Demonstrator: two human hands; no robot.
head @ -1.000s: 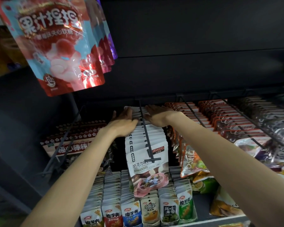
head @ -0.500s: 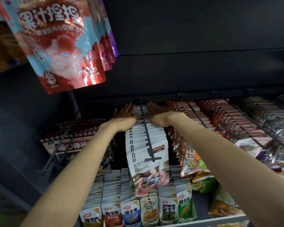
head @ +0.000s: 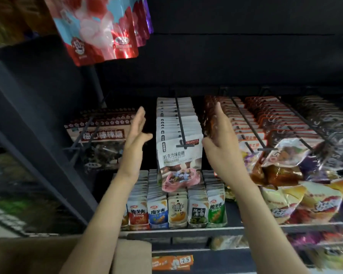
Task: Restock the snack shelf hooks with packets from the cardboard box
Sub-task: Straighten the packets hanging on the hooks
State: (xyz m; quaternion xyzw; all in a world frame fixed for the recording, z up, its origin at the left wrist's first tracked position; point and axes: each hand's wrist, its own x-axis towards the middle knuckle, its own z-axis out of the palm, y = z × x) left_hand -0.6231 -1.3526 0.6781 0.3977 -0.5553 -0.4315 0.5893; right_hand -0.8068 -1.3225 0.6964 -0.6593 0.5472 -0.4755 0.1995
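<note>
A cardboard box [head: 48, 254] sits at the bottom left of the view, below the shelf front; only its brown flaps show, and what lies inside it cannot be seen. On the shelf [head: 182, 231] above it, a low tray at the front edge holds upright rows of small snack sachets [head: 177, 211] in red, blue, orange, dark and green fronts, packed face-forward several deep. Above the tray, a black hook [head: 181, 127] runs out from the dark back panel and carries a full row of white chocolate milk candy packets [head: 179, 155], the front one hanging against the hook's end bar with a pink bowl printed on it. To the left hangs a row of dark lollipop bags [head: 99, 133] on its own hook. To the right, further hooks carry rows of orange-edged packets [head: 248, 117], with looser crumpled bags [head: 305, 192] piled below them. Red and blue candy pouches [head: 99, 30] hang from a higher hook at the top left.

The left hand [head: 136, 135] is raised just left of the white packet row, palm turned toward it, fingers straight and together, thumb out toward the packets but not clearly touching them. The right hand [head: 219, 131] stands just right of the row, fingers straight and close together, its thumb at the front packet's right edge; whether it touches is unclear. Neither hand holds anything.
</note>
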